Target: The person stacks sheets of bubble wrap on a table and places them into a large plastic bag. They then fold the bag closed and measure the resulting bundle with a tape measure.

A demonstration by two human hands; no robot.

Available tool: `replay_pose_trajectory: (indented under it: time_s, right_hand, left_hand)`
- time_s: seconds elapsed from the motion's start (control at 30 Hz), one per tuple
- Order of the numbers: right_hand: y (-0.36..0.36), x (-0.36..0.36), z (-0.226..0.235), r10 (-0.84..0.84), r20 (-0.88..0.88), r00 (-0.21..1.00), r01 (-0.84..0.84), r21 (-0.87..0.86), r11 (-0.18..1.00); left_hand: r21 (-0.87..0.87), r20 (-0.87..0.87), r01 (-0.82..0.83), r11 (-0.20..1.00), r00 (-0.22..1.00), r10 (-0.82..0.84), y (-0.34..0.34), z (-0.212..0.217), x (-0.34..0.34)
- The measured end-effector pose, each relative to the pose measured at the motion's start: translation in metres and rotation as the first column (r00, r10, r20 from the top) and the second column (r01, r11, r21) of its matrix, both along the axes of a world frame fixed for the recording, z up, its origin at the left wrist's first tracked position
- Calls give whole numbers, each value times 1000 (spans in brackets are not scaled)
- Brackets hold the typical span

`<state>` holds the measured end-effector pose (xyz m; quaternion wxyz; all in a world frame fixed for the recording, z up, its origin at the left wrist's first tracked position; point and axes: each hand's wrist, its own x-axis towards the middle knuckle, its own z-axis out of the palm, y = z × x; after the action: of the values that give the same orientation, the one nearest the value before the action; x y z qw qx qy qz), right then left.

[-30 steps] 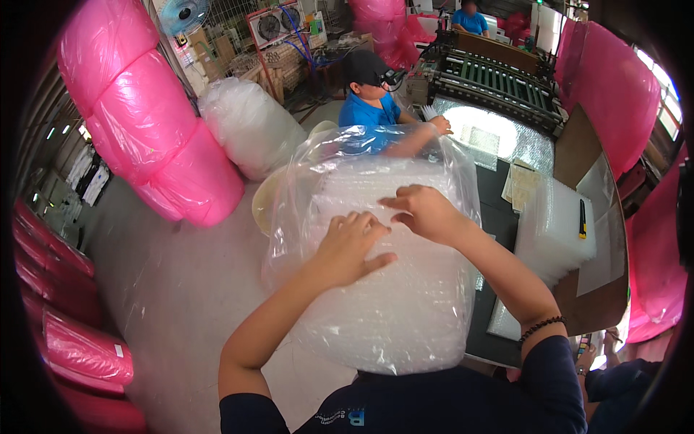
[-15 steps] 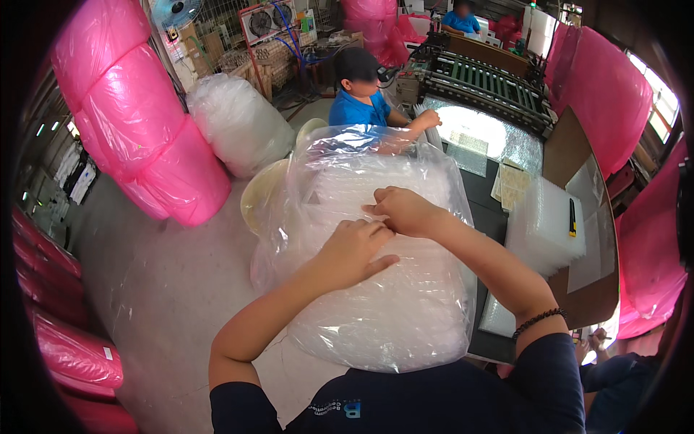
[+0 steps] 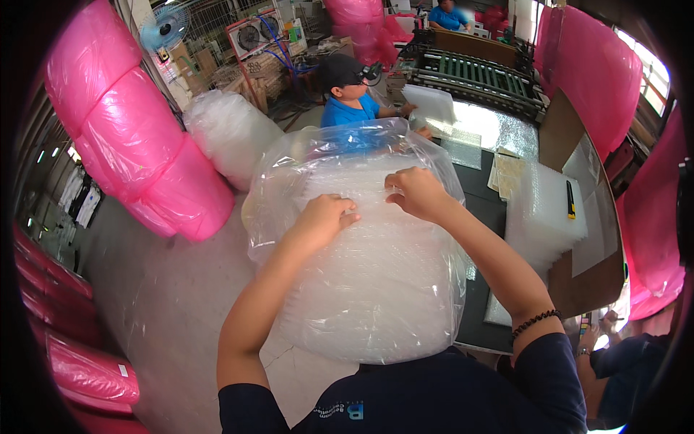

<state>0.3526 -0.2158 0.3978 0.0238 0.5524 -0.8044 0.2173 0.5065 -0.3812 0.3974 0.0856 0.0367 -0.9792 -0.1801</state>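
Note:
A big clear plastic bag (image 3: 361,318), packed with stacked white bubble-wrap sheets (image 3: 361,253), stands upright against my body. Both my hands rest on the upper part of its front, a short distance apart. My left hand (image 3: 327,218) has its fingers curled and thumb out to the side, closed on the film. To the right and slightly higher, my right hand (image 3: 419,194) pinches the film between bent fingers and thumb. The bag's loose mouth (image 3: 376,134) spreads beyond my hands. Any thin fold inside my fingers is hard to make out.
Right of the bag, a dark table (image 3: 481,217) carries a bubble-wrap stack (image 3: 542,210) with a yellow-black cutter (image 3: 570,199) on it. A co-worker (image 3: 350,98) in blue handles clear sheets (image 3: 430,107) beyond. Pink wrapped rolls (image 3: 134,123) stand left.
My hands have come apart from near-touching: the left has moved left, the right to the right and up. The co-worker has swung the sheets out flatter over the table.

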Motion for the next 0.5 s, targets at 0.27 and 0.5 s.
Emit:
replay_pose_trajectory:
  time_s: [0.27,0.5]
  right_hand:
    - [9,6,10,173,7,985,-172,169,971]
    - [31,56,33,128,223,966,-188,275,943]
  left_hand:
    - [-63,-199,261,963,942,-269,-1,-11,-3]
    - [-66,-39,392,918,918,-395,-6,9,13]
